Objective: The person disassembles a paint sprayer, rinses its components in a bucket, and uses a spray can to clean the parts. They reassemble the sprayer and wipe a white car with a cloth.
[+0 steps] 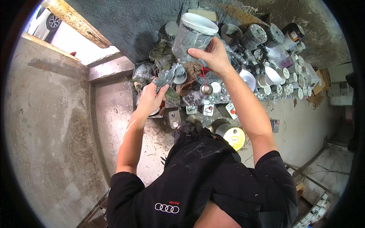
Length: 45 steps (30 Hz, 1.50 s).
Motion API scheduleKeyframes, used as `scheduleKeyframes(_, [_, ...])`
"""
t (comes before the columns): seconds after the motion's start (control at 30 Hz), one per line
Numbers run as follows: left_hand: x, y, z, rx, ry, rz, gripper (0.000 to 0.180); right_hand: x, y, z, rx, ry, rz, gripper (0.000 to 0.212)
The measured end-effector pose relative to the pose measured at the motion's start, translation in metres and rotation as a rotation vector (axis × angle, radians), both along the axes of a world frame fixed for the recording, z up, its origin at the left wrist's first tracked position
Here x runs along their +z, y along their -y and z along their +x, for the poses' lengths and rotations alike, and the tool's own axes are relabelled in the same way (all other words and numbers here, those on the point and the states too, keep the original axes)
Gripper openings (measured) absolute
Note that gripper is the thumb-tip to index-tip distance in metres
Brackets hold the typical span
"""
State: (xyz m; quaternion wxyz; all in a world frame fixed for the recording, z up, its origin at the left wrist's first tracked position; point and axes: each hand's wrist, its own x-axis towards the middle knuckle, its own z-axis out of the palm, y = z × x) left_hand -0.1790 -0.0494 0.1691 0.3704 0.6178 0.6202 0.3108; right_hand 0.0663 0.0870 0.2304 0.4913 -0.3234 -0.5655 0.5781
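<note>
The right hand [216, 57] grips a tub [189, 43]; the shirt [201, 163] bears red lettering [174, 203].

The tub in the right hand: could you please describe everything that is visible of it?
The tub is round, looks like cloudy clear plastic, and has a broad white rim. Grey smears mark its wall. It leans in the right hand, thumb against its side, over the cluttered bench. Its contents are unclear.
</note>
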Motion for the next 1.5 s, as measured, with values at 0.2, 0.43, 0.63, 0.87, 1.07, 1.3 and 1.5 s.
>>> scheduleKeyframes(0.2, [0.034,0.008,-0.008,-0.058,-0.136,0.059,0.028,0.032,0.004,0.009,0.119,-0.003,0.051,0.077])
scheduleKeyframes(0.43, [0.065,0.014,0.011,-0.074,-0.045,0.111,0.023,0.070,0.014,0.025,0.127,0.143,0.321,0.098])
scheduleKeyframes(0.63, [0.090,0.003,0.039,-0.002,-0.092,0.290,0.024,0.104,0.029,0.038,0.165,-0.310,0.226,0.107])
scheduleKeyframes(0.87, [0.109,-0.009,0.066,-0.044,-0.149,0.443,0.033,0.121,0.035,0.051,-0.115,0.060,0.569,0.112])
scheduleKeyframes(1.07, [0.119,-0.015,0.087,-0.129,-0.131,0.643,0.029,0.126,0.041,0.070,0.002,-0.234,0.360,0.116])
scheduleKeyframes(1.3, [0.131,-0.018,0.110,-0.106,-0.091,0.609,0.027,0.134,0.045,0.085,-0.165,-0.071,0.544,0.113])
scheduleKeyframes(1.5, [0.136,-0.022,0.122,-0.213,-0.109,0.664,0.024,0.146,0.048,0.102,-0.363,0.193,0.607,0.120])
